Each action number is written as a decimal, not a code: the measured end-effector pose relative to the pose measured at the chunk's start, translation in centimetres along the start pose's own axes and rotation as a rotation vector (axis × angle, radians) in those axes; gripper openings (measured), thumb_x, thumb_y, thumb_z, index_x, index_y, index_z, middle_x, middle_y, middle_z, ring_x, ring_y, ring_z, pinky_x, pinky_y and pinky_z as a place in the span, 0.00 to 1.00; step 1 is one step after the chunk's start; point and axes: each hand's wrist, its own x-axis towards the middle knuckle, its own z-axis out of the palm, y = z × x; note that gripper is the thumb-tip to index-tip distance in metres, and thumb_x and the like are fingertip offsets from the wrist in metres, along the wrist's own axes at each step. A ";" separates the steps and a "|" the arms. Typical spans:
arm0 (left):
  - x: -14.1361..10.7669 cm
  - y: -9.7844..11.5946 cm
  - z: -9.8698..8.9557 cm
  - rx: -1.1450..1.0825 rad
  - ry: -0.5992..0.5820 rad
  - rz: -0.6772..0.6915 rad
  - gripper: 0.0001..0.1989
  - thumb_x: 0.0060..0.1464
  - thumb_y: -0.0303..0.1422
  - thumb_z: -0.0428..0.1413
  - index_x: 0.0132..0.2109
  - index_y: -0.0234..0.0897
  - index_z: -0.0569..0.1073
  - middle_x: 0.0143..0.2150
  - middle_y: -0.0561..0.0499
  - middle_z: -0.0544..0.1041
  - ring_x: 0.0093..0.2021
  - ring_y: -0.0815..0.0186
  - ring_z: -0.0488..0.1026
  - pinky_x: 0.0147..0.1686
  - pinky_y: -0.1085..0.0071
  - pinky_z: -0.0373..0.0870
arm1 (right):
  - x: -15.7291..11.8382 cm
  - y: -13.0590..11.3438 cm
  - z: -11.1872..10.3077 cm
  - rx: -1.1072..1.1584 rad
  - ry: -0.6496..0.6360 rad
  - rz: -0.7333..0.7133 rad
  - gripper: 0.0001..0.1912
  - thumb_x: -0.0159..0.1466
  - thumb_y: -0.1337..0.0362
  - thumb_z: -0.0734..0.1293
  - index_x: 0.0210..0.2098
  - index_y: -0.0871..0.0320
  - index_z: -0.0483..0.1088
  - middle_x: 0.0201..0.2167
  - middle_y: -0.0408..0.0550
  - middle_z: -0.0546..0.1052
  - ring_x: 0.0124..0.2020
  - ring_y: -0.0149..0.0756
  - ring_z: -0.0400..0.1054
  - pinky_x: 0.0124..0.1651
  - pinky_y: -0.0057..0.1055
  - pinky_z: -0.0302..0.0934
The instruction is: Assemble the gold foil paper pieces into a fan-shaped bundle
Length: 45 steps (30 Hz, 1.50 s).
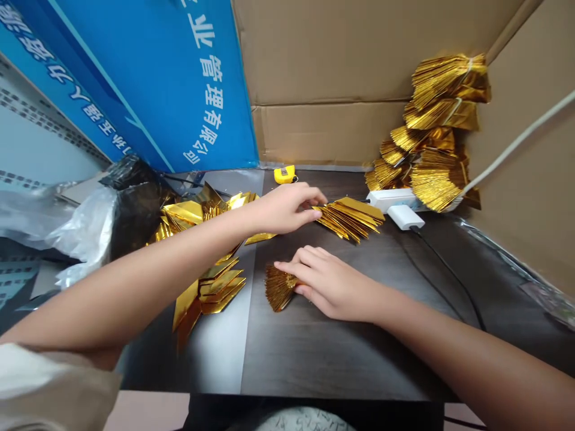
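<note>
My left hand [290, 208] reaches across to the near end of a stack of folded gold foil papers [350, 216]. Its fingers are curved and apart from the thumb, with the tips at the stack's left corner. Closer to me, my right hand [332, 282] is closed on a pleated gold foil bundle [279, 289], which fans out to the left on the dark table. The palm side of that grip is hidden. Left of the hands, partly behind my left forearm, more folded gold foil pieces [220, 287] lie in a loose pile.
Tied gold fans [449, 90] are heaped at the back right against cardboard walls [323, 131]. Beside them lies a white power strip [390, 197] with a charger [405, 216] and cables. A yellow tape measure [284, 174] sits at the back. Plastic bags [94, 227] crowd the left.
</note>
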 end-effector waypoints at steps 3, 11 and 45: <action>4.9 0.9 1.0 -0.012 0.022 -0.024 0.16 0.65 0.35 0.53 0.55 0.31 0.74 0.48 0.45 0.80 0.45 0.64 0.76 0.46 0.69 0.70 | -0.2 -0.2 -0.3 -0.026 -0.004 -0.011 0.24 0.70 0.71 0.62 0.65 0.62 0.63 0.44 0.56 0.72 0.43 0.45 0.63 0.47 0.45 0.64; 10.6 2.8 4.0 0.131 -0.081 -0.287 0.22 0.65 0.47 0.51 0.43 0.29 0.76 0.45 0.37 0.78 0.46 0.54 0.75 0.48 0.61 0.70 | -0.5 -0.4 -1.0 -0.050 -0.034 0.001 0.24 0.69 0.70 0.63 0.64 0.63 0.65 0.44 0.55 0.72 0.43 0.45 0.62 0.48 0.44 0.62; 9.0 0.6 6.5 0.190 -0.064 0.363 0.16 0.66 0.29 0.49 0.56 0.34 0.76 0.54 0.40 0.75 0.55 0.58 0.71 0.58 0.62 0.68 | -0.6 -0.3 -1.1 -0.077 -0.032 -0.006 0.24 0.69 0.69 0.64 0.65 0.64 0.64 0.48 0.58 0.72 0.46 0.47 0.64 0.52 0.48 0.63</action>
